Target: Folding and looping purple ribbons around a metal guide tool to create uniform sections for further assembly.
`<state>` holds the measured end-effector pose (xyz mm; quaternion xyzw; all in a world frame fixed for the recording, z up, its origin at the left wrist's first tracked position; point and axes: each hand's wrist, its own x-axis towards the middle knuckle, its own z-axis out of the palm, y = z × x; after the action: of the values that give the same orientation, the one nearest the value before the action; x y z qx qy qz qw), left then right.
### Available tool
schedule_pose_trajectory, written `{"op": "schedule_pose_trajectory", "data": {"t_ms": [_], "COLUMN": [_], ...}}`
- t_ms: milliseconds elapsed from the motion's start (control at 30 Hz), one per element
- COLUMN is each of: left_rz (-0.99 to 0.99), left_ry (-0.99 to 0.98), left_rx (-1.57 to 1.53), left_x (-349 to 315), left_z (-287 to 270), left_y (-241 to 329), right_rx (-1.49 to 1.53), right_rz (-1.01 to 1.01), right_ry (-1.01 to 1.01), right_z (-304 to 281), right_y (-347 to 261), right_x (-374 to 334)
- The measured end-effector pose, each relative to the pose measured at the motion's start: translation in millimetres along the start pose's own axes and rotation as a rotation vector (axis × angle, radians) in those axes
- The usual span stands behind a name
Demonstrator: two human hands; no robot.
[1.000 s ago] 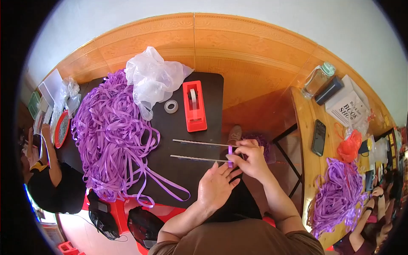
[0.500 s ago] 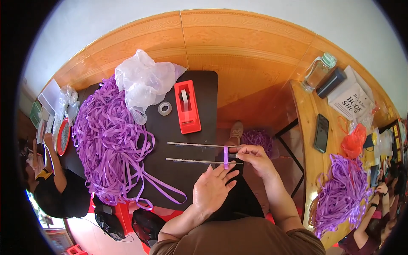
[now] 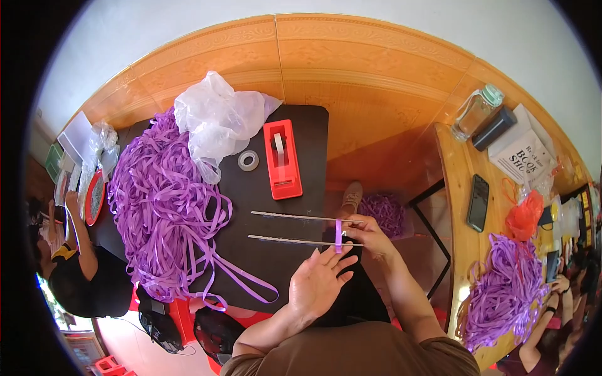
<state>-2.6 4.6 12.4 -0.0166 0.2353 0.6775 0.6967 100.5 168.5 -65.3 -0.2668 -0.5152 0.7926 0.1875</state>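
Two thin metal rods (image 3: 285,240) lie side by side, pointing left over the dark table's edge. A short purple ribbon band (image 3: 338,236) spans both rods near their right ends. My right hand (image 3: 370,237) is closed in a pinch beside the band, between the rods; what its fingertips hold is too small to make out. Below the band, my left hand (image 3: 315,281) is palm up with fingers stretched out, their tips by the band and the lower rod. A large heap of purple ribbon (image 3: 166,207) covers the table's left part, one loop trailing toward my left hand.
On the dark table (image 3: 251,279) are a red tape dispenser (image 3: 283,182), a tape roll (image 3: 248,161) and a white plastic bag (image 3: 219,119). A wooden table (image 3: 454,188) at right bears a phone (image 3: 478,202), a bottle (image 3: 480,113) and more ribbon (image 3: 505,294). Other people sit at both sides.
My right hand has moved left from the rods' right ends to the ribbon band. The left hand stays open beneath. The whole view has shifted slightly.
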Motion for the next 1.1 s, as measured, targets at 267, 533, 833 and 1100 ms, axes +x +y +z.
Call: {"op": "schedule_pose_trajectory", "data": {"t_ms": [267, 533, 833, 1100], "left_rz": [-0.012, 0.008, 0.010, 0.010], "left_ry": [-0.014, 0.008, -0.006, -0.008], "left_rx": [-0.012, 0.006, -0.017, -0.003], "left_x": [2, 1, 1, 1], "left_z": [-1, 0, -3, -4], "left_y": [0, 1, -1, -2], "right_rx": [0.339, 0.269, 0.173, 0.113], "right_rz": [0.073, -0.087, 0.014, 0.003], "right_ry": [0.043, 0.015, -0.080, -0.124], "right_z": [-5, 6, 8, 23], "right_y": [9, -3, 2, -14], "right_x": [-5, -25, -6, 5]}}
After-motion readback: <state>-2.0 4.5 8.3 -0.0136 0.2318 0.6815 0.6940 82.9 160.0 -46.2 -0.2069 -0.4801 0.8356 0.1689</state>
